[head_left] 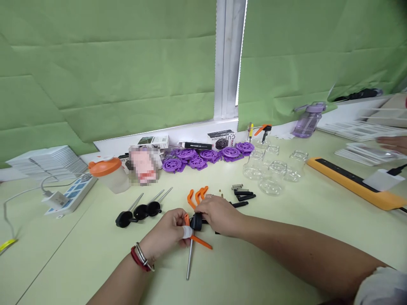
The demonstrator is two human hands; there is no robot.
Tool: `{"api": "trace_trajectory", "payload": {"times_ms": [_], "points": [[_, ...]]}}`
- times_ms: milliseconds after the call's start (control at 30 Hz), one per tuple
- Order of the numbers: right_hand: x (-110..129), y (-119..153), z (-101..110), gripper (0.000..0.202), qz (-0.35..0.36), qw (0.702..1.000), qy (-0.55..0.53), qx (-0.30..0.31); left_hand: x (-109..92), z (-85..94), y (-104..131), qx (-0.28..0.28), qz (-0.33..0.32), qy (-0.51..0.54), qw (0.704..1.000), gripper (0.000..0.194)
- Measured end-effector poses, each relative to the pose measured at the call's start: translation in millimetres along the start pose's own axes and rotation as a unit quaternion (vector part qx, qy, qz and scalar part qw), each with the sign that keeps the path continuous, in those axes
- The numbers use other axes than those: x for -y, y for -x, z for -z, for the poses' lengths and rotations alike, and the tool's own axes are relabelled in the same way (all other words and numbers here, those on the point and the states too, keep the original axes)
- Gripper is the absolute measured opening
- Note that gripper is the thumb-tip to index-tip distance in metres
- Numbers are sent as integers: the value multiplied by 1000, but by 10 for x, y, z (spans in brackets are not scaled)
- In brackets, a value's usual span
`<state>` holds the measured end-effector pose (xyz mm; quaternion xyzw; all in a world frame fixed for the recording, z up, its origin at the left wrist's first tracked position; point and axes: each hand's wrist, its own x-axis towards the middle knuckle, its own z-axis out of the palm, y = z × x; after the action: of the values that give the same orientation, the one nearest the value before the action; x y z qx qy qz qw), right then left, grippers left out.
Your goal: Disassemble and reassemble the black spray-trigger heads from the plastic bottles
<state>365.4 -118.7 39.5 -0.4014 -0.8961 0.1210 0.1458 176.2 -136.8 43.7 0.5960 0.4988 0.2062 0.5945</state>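
Observation:
My left hand (168,233), with white tape on its thumb, is closed around an orange lever (202,242) and a black round head (196,222). A thin metal rod (190,262) points down from that head toward the table's front. The fingers of my right hand (221,214) are bent against the top of the black head; what sits under their tips is hidden. Just behind my hands lie several loose orange levers (199,195). To the left rest three black heads with metal rods (140,212).
Springs (240,188) and black tubes (244,195) lie beyond my right hand. Purple plastic parts (199,157) line the back, beside clear glass jars (270,184). A yellow power strip (352,182) is at right, an orange-lidded cup (110,173) at left. Another person's hand (392,143) shows far right.

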Motion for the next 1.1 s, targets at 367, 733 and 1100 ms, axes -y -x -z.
{"api": "trace_trajectory", "payload": {"times_ms": [367, 733, 1100], "points": [[-66, 76, -92, 25, -90, 959, -267, -30, -117, -12, 30, -39, -21, 68, 997, 27], [-151, 84, -89, 34, -172, 809, -562, 1, -70, -69, 36, 21, -100, 41, 994, 30], [-17, 129, 16, 27, -199, 786, -573, 121, -201, -261, 223, 127, -123, -185, 967, 11]]}}
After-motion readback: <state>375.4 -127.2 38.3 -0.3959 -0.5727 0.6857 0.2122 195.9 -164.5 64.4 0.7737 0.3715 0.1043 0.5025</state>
